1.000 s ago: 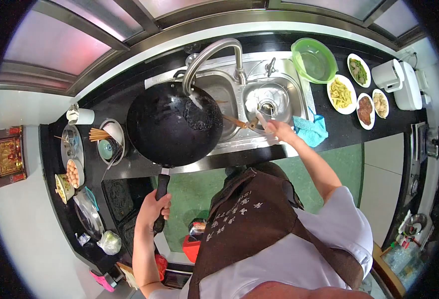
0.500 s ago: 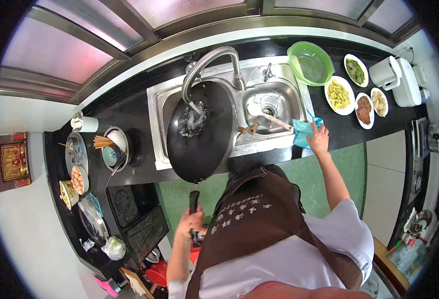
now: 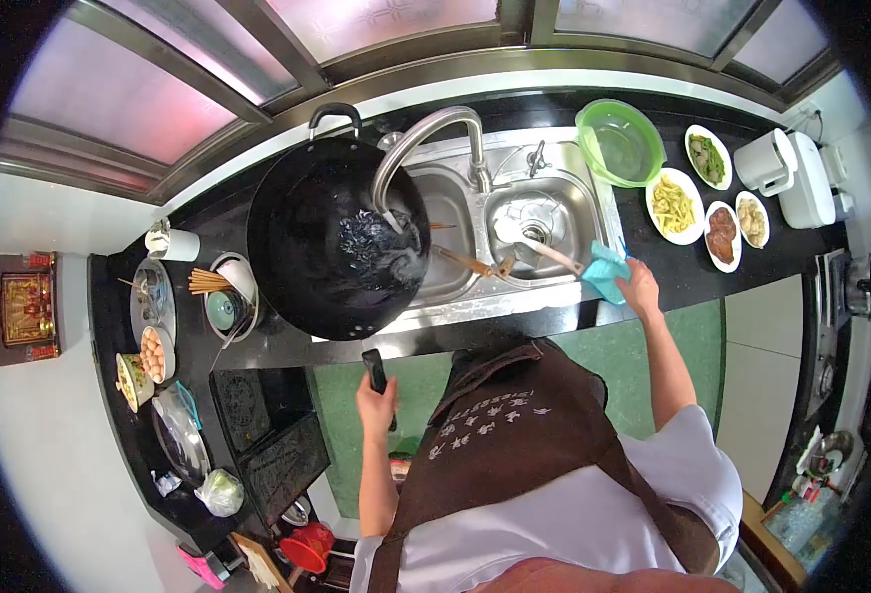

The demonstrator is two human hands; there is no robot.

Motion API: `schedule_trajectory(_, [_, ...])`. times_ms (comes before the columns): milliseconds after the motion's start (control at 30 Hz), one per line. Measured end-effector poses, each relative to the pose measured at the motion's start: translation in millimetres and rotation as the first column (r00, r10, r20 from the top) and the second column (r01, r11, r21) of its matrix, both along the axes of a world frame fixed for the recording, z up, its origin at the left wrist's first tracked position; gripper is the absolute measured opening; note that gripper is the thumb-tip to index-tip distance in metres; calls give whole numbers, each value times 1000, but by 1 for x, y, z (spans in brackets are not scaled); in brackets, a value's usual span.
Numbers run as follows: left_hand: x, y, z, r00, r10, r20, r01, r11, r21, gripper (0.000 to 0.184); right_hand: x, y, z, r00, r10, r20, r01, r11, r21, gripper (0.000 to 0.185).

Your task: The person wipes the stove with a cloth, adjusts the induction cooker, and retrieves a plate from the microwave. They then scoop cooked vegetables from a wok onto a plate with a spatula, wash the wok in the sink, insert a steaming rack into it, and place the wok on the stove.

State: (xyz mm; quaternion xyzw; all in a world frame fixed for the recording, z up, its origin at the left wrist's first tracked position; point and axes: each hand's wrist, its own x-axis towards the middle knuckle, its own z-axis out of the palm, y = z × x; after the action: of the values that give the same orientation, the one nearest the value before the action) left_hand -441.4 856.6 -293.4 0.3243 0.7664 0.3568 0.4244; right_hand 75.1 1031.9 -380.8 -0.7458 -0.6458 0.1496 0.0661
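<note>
My left hand (image 3: 377, 403) is wrapped around the black handle of a large wok (image 3: 302, 237). The wok lies over the left sink basin (image 3: 447, 212) and the counter to its left, its inside facing up. Water from the curved faucet (image 3: 433, 121) falls into it and pools at its right side. My right hand (image 3: 639, 288) grips a light-blue cloth (image 3: 606, 271) at the sink's right front corner. Beside the cloth, a long-handled tool (image 3: 554, 255) with a pale handle rests in the right basin. A wooden-handled utensil (image 3: 470, 262) lies across the divider, partly hidden by the wok.
A green basin (image 3: 650, 163) and several plates of food, including yellow strips (image 3: 673, 208), stand to the right near a white appliance (image 3: 804, 168). On the left are a bowl of eggs (image 3: 156, 354), a container with chopsticks (image 3: 208, 283) and a stove (image 3: 277, 445).
The wok has swung left and levelled from a tilted position, showing more of its inside and its far loop handle. The cloth has lifted slightly in my right hand.
</note>
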Motion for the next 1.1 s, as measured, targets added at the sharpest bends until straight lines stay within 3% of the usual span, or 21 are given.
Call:
schedule_trajectory(67, [-18, -8, -5, 930, -66, -360, 43, 997, -71, 15, -6, 15, 15, 995, 6, -99, -7, 1000, -3, 51])
schedule_trajectory(133, [-24, -8, 0, 684, -167, -710, 108, 986, -128, 16, -15, 28, 25, 988, 43, -146, -37, 998, 45, 51])
schedule_trajectory(233, [-24, -5, 7, 623, -154, -767, -2, 980, -198, 19, -33, 48, 57, 966, 173, -195, -150, 981, 125, 46])
schedule_trajectory(367, [-19, -2, 14, 614, -164, -772, -39, 971, -237, 22, -74, 63, 122, 932, 236, -276, -263, 963, -64, 44])
schedule_trajectory(433, [-14, -3, 14, 674, -138, -726, 18, 985, -170, 21, -89, 65, 136, 891, 321, -320, -359, 931, -67, 44])
schedule_trajectory(567, [-6, -6, 11, 774, -174, -608, 154, 984, -85, 19, -132, 77, 159, 868, 337, -365, -371, 928, -24, 47])
schedule_trajectory(633, [4, -3, 15, 970, -59, -237, 42, 996, -77, 18, -146, 95, 163, 875, 310, -372, -318, 947, 41, 47])
schedule_trajectory(667, [10, 0, 19, 1000, 10, -29, -12, 996, -88, 18, -153, 105, 166, 879, 295, -375, -289, 955, 73, 47])
schedule_trajectory(833, [33, 8, 62, 890, 108, 444, -67, 992, -106, 15, -193, 155, 171, 882, 402, -245, -360, 911, 198, 44])
schedule_trajectory(1000, [28, -5, 101, 789, 167, 592, -61, 979, -195, 13, -235, 198, 122, 857, 485, -175, -433, 861, 268, 40])
schedule_trajectory(1100, [16, -21, 106, 773, 110, 625, -7, 986, -166, 14, -261, 213, 89, 845, 456, -279, -392, 884, 255, 37])
